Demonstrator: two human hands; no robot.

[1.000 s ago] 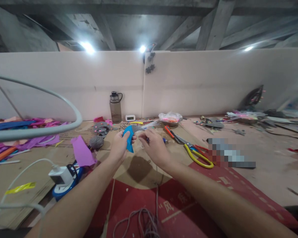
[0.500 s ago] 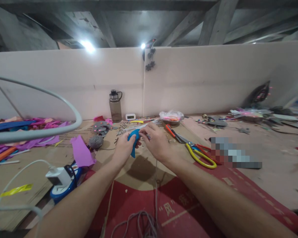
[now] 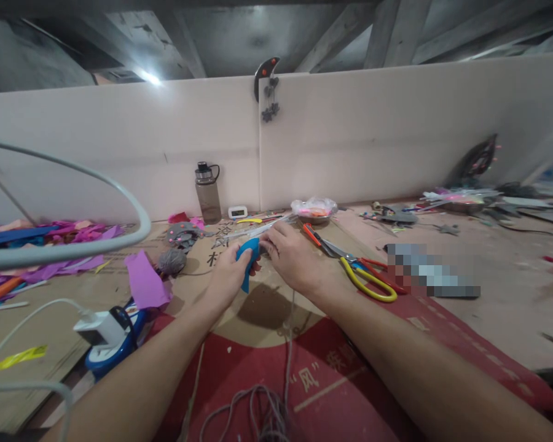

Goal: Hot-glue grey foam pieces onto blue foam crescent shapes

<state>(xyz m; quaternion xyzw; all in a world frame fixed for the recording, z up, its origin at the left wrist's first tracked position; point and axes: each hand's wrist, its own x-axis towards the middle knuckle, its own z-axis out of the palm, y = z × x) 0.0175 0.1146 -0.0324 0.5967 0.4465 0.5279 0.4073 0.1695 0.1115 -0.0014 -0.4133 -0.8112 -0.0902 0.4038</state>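
My left hand point(image 3: 230, 268) is closed round a curved piece of blue felt-like material point(image 3: 247, 258), thumb on its near face, the lower tip sticking out below. Close against its right edge, my right hand point(image 3: 288, 255) is closed in a pinch, with a bit of grey yarn at the fingertips. From beneath that hand the grey yarn point(image 3: 289, 362) runs down to a loose heap point(image 3: 267, 414) at the bottom of the view. The fingers hide the exact spot where yarn and blue piece meet.
Scissors with yellow and red handles point(image 3: 368, 282) lie to the right, beside a pixelated object point(image 3: 433, 270). Behind stand a bottle point(image 3: 208, 193) and a bowl point(image 3: 314, 215). Left are a grey yarn ball point(image 3: 172, 261), a purple piece point(image 3: 147, 279), a power strip point(image 3: 105, 353) and a pale curved tube point(image 3: 133, 215).
The whole view has shifted slightly, so the background sits a little further left and higher. Both hands stay together at the blue piece, with only small finger movement.
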